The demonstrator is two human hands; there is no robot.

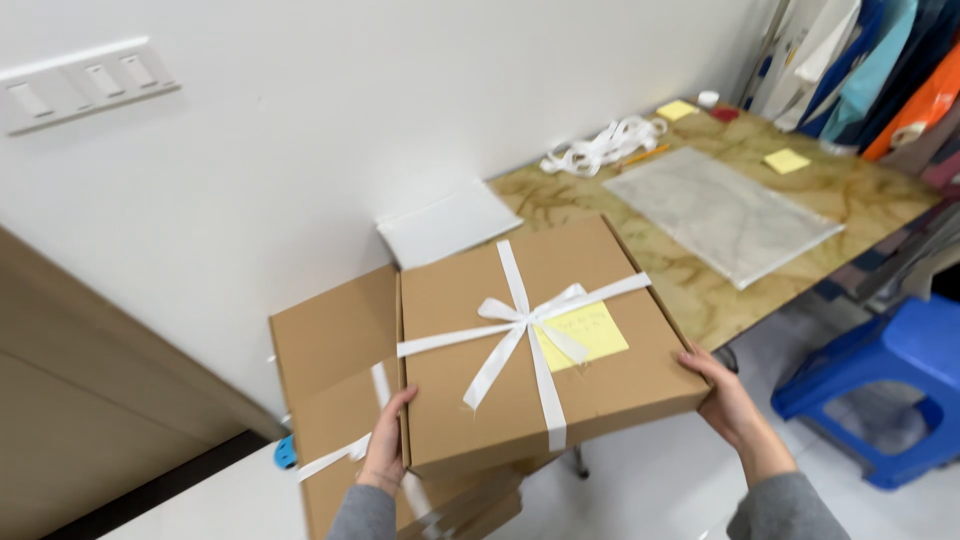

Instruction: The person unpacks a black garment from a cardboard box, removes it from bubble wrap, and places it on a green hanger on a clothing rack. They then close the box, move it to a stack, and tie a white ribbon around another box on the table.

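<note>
A flat brown cardboard box [600,385] is held between both hands. It is tied crosswise with a white ribbon [520,322] in a bow, and a yellow sticky note [600,330] sits under the ribbon. My left hand [386,445] grips the box's near left edge. My right hand [725,395] grips its right corner. Below and to the left lies a stack of similar brown boxes [335,365], also bound with white ribbon.
A marbled tan table [860,195] holds a clear plastic sheet [715,210], loose white ribbon [603,147], two yellow notes [786,160] and a white sheet [445,222]. A blue plastic stool [890,375] stands right. Clothes [880,60] hang top right. A white wall with switches [85,82] is behind.
</note>
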